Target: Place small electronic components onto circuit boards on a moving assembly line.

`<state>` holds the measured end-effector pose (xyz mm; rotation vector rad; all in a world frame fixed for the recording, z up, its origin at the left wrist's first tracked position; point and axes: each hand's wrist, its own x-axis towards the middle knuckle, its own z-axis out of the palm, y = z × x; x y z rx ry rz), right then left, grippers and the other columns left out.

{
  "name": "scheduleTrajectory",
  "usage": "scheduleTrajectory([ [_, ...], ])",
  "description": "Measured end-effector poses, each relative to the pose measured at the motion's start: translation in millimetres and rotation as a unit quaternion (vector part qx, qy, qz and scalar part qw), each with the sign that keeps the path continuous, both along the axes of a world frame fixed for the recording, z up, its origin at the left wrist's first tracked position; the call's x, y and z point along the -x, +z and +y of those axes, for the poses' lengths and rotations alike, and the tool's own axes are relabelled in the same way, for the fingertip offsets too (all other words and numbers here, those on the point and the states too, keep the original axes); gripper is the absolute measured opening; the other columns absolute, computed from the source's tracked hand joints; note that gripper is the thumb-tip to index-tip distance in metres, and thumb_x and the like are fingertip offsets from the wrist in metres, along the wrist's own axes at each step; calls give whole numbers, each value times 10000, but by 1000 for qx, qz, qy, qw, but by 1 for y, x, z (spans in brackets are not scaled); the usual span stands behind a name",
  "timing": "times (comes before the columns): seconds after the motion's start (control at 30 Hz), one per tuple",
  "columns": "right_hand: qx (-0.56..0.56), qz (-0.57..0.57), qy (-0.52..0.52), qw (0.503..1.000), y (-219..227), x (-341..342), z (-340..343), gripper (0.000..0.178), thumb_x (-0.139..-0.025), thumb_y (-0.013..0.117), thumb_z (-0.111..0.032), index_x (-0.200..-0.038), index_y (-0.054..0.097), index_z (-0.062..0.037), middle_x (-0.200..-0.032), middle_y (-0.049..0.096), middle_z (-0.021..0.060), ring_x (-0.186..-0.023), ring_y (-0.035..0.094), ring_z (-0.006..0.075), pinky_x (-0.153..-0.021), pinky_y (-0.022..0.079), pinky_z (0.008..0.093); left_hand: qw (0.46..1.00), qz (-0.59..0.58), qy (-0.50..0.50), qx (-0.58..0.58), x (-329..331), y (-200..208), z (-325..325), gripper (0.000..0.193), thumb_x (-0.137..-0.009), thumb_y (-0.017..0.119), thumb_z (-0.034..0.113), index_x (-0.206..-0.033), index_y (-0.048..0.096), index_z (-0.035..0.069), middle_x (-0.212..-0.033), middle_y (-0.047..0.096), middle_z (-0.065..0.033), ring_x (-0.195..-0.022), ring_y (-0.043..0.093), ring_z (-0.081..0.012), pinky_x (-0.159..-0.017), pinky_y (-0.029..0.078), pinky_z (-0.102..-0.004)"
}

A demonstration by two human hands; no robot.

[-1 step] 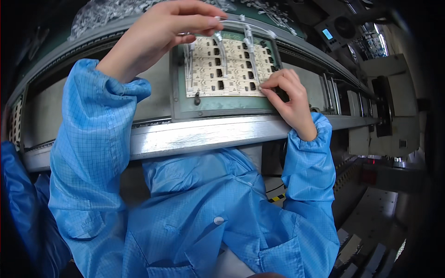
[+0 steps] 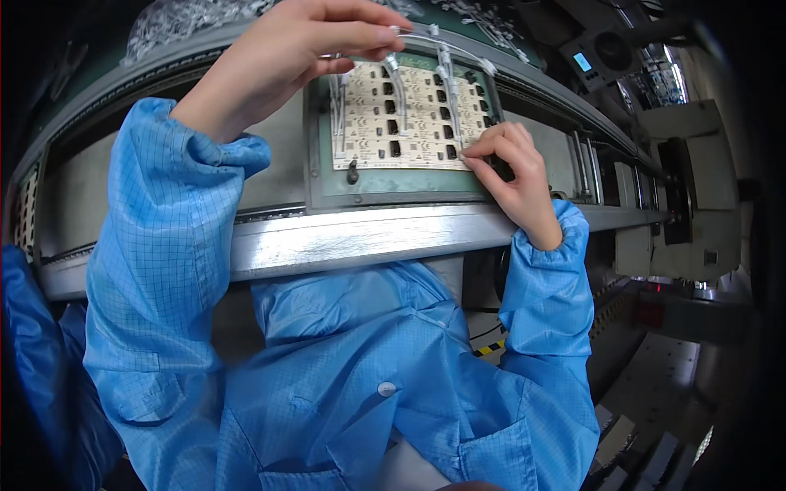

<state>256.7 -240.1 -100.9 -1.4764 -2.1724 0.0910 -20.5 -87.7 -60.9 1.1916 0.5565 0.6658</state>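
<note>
Hands at opposite sides: we see a person in blue gridded sleeves [image 2: 164,245] reaching over a cream panel of printed circuit boards [image 2: 364,123], set inside a green carrier with a grey frame [image 2: 393,185], whose edges presumably stop the boards from sliding. A black knob [image 2: 353,173] by the panel's near left corner looks to us like a clamp for that same purpose. Above the carrier's far edge, the left hand [image 2: 299,49] pinches a slim white cable [image 2: 467,52] between its thumb and forefinger, the strand arching toward the far right corner; held that high, we judge, it clears the wires below. Toward the panel's near right corner, the right hand [image 2: 520,176] has the fingers' tips drawn close together beside a black rectangular component [image 2: 451,152]; we cannot tell whether they grip a wire end, though the low wrist suggests a precise, steadying touch. Strips of white wire [image 2: 449,82] run from the far edge toward the near one, likely laid in columns to avoid tangling. Nearest the body, a silver metal rail [image 2: 368,237] runs alongside the carrier's near edge.
</note>
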Motion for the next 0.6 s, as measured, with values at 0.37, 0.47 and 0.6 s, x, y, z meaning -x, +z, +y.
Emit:
scheduleTrajectory([
  [0.37,13,-24,-7,1000,1,7,2,76,-819,761,-51,-887,729,-44,-893,654,55,-886,588,227,-855,394,346,1000,-6,-14,-21,5,-14,4,308,-970,702,124,-1221,672,-52,-1032,722,-58,-819,628,-52,-699,487,-154],
  [0.47,2,-35,-8,999,2,8,2,76,-819,761,-50,-888,731,-46,-895,656,52,-889,587,229,-854,390,349,998,16,-23,-50,5,-15,5,294,-965,710,125,-1208,681,-38,-1010,717,-46,-818,626,-46,-696,487,-155],
  [0.6,-6,-35,-7,999,0,7,1,80,-814,762,-45,-887,731,-50,-893,652,54,-887,582,232,-845,393,356,999,11,-23,-43,3,-14,3,256,-958,717,118,-1173,696,-18,-984,714,-33,-802,617,-41,-679,476,-151],
])
